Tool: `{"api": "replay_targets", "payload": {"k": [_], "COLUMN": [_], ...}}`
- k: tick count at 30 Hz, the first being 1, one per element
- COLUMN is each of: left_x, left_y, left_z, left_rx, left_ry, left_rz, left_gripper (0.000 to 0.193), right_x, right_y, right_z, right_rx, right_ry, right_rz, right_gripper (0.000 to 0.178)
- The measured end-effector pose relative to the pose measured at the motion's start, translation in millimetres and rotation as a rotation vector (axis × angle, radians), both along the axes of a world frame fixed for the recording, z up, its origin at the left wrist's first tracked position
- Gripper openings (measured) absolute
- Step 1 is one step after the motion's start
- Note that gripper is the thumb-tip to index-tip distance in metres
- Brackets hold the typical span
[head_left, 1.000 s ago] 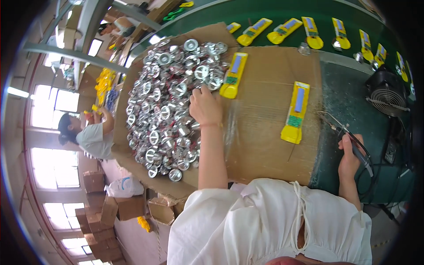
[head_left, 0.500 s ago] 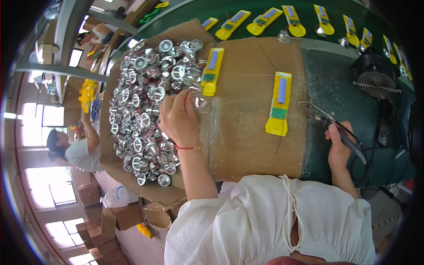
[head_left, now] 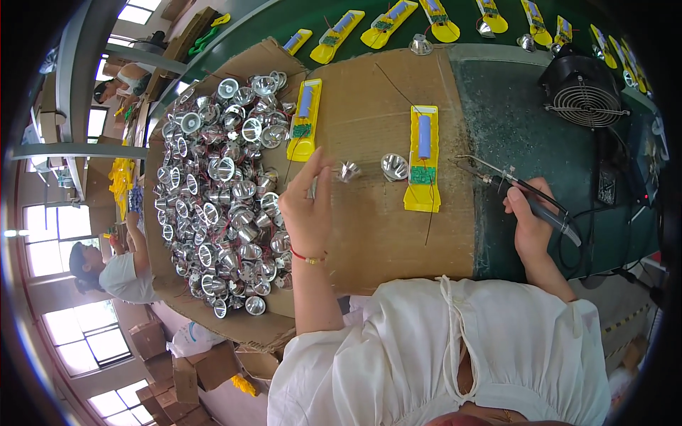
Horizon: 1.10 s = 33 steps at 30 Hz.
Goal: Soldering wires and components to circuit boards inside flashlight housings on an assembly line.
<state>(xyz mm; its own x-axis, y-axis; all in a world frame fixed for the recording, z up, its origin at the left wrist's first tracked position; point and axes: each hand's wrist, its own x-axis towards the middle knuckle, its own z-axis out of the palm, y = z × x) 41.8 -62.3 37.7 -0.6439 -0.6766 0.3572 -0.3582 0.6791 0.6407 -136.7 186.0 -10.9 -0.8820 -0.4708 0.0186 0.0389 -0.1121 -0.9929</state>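
My left hand (head_left: 308, 206) is raised beside the pile, its thumb and forefinger apart and slightly smeared. Just right of its fingertips is a motion-blurred silver reflector cup (head_left: 347, 171), seemingly apart from them. A second reflector cup (head_left: 395, 167) sits on the cardboard against a yellow flashlight casing (head_left: 424, 192). That casing holds a blue battery cell (head_left: 424, 136) and a green circuit board (head_left: 423, 175), with thin wires sticking out. In my right hand (head_left: 533, 224) is a soldering iron (head_left: 563, 224), its tip pointing left toward the casing. Another yellow casing (head_left: 302, 149) lies beyond my left hand.
A cardboard box (head_left: 167, 273) at the left holds a heap of reflector cups (head_left: 213, 192). More yellow casings (head_left: 442, 28) line the far green surface. A black fan (head_left: 586, 99) stands at the right, near cables. A co-worker (head_left: 117, 266) is at the far left.
My left hand has come away from the heap, and two reflector cups now show between it and the middle casing. The view has shifted slightly; my right hand still holds the iron.
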Motion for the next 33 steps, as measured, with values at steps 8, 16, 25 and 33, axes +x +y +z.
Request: {"api": "replay_targets", "payload": {"k": [8,16,25,33], "left_x": [-16.1,-32.9,-23.3,-21.7], "left_y": [42.4,66.4,73.9,72.8], "left_z": [0.8,-28.9,-24.8,-34.2], "left_rx": [0.808,0.181,-0.003,-0.073], "left_ry": [0.125,-0.081,-0.122,-0.171], "left_rz": [-0.040,-0.078,-0.133,-0.246], "left_gripper": [0.027,0.010,0.017,0.016], "right_x": [10.2,17.1,16.8,16.8], "right_y": [0.9,4.8,3.9,3.6], "right_z": [8.3,1.1,2.7,3.4], "right_rx": [-0.026,0.049,0.029,0.048], "right_ry": [0.003,0.121,0.100,0.053], "right_rz": [0.040,0.176,0.156,0.153], "right_gripper": [0.014,0.013,0.015,0.014]}}
